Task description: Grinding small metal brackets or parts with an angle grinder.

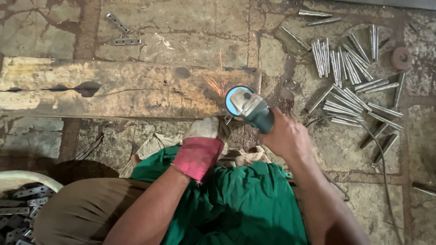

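Sparks fly: right hand (pixel 285 136) grips the angle grinder (pixel 249 107), gloved left hand (pixel 204 134) fingers pinching a small metal piece (pixel 227 119); cut rods (pixel 349 77) piled right, plates in the basin (pixel 32 178) behind.

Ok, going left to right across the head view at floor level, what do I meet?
Basin of flat metal brackets → gloved left hand → angle grinder throwing sparks → bare right hand on the grinder → heap of metal rods → grinding disc lying on the floor.
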